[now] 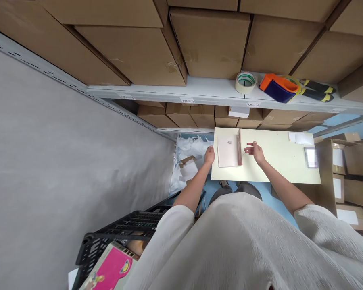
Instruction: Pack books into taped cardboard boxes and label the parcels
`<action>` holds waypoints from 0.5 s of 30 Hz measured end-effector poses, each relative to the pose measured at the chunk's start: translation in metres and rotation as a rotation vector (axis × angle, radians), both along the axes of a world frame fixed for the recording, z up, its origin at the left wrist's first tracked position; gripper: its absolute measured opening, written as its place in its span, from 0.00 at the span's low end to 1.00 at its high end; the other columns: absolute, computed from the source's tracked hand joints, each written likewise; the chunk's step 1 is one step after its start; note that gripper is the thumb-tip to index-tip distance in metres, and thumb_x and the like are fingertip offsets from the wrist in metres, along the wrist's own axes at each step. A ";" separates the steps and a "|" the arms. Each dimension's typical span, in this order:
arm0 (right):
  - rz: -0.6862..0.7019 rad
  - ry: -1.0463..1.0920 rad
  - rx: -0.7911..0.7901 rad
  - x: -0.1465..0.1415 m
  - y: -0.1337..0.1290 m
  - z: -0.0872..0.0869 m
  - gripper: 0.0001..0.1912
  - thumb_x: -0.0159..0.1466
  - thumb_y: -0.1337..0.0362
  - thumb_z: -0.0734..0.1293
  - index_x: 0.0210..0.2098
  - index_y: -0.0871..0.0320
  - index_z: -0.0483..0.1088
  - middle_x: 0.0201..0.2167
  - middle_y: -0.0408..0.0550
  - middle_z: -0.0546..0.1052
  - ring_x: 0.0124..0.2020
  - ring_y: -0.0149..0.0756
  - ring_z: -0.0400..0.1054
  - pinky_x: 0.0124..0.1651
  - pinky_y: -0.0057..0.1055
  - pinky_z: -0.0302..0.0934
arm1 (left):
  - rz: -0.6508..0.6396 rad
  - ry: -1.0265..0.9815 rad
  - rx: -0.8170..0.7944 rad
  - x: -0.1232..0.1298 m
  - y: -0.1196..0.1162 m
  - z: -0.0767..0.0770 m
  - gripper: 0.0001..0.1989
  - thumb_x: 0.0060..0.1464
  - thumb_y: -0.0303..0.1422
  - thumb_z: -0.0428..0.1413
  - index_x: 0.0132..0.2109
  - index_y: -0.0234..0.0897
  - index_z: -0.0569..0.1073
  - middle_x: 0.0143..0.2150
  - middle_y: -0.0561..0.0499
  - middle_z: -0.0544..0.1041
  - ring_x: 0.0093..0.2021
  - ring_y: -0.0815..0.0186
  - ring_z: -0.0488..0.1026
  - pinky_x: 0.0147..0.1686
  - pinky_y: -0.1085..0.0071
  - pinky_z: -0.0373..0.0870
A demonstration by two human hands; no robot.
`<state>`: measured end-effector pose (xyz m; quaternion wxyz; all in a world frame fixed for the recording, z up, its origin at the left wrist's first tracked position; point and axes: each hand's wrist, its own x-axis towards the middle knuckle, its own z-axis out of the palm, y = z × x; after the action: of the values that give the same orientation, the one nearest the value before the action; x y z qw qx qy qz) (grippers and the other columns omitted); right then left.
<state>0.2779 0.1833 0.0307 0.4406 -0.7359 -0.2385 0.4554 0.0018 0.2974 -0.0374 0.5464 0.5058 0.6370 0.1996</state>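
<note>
A pale pink, flat book-like item (228, 151) with a small dark mark lies near the left end of a cream board (269, 161). Along its right side a darker pink-brown strip stands up; I cannot tell if this is a cover or a flap. My left hand (209, 155) is curled closed at the board's left edge, just beside the pink item; what its fingers hold, if anything, is hidden. Over the board, right of the upright strip, my right hand (254, 152) is open with fingers apart, touching nothing I can see.
Cardboard boxes (210, 44) fill the shelf ahead. A tape roll (245, 83) and an orange-and-blue tape dispenser (278, 88) sit on its ledge. White packets (304, 139) lie on the board's right. At lower left stands a black crate (121, 227); crumpled white wrapping (191, 147) lies beyond.
</note>
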 end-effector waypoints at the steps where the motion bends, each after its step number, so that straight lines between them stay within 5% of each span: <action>1: 0.020 0.013 0.003 -0.003 0.001 0.001 0.41 0.66 0.23 0.59 0.48 0.54 0.76 0.40 0.55 0.86 0.39 0.45 0.80 0.43 0.37 0.69 | 0.034 0.028 0.056 0.000 0.001 0.002 0.21 0.77 0.48 0.45 0.57 0.42 0.77 0.58 0.40 0.83 0.63 0.49 0.78 0.65 0.55 0.72; 8: 0.095 -0.051 -0.111 -0.009 0.001 -0.027 0.22 0.68 0.45 0.66 0.48 0.55 0.77 0.47 0.54 0.86 0.46 0.44 0.79 0.51 0.40 0.71 | 0.026 0.009 0.256 0.000 0.001 0.014 0.18 0.76 0.41 0.50 0.64 0.41 0.74 0.66 0.41 0.78 0.67 0.55 0.74 0.69 0.61 0.69; 11: 0.103 -0.094 -0.194 -0.013 0.000 -0.043 0.17 0.66 0.55 0.68 0.50 0.55 0.78 0.54 0.55 0.84 0.55 0.46 0.78 0.63 0.44 0.68 | -0.180 0.000 0.212 0.008 -0.012 0.011 0.18 0.72 0.35 0.53 0.64 0.40 0.76 0.64 0.41 0.80 0.65 0.55 0.77 0.67 0.59 0.71; 15: 0.091 -0.028 -0.282 -0.024 0.000 -0.057 0.25 0.63 0.61 0.70 0.60 0.56 0.76 0.60 0.57 0.82 0.62 0.47 0.75 0.69 0.44 0.66 | -0.458 0.082 0.098 0.025 -0.037 0.003 0.27 0.66 0.30 0.59 0.70 0.40 0.73 0.71 0.40 0.76 0.71 0.51 0.73 0.73 0.56 0.67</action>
<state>0.2540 0.1831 -0.0265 0.3082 -0.7852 -0.2112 0.4938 0.0273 0.2603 -0.0348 0.5257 0.6708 0.5169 0.0806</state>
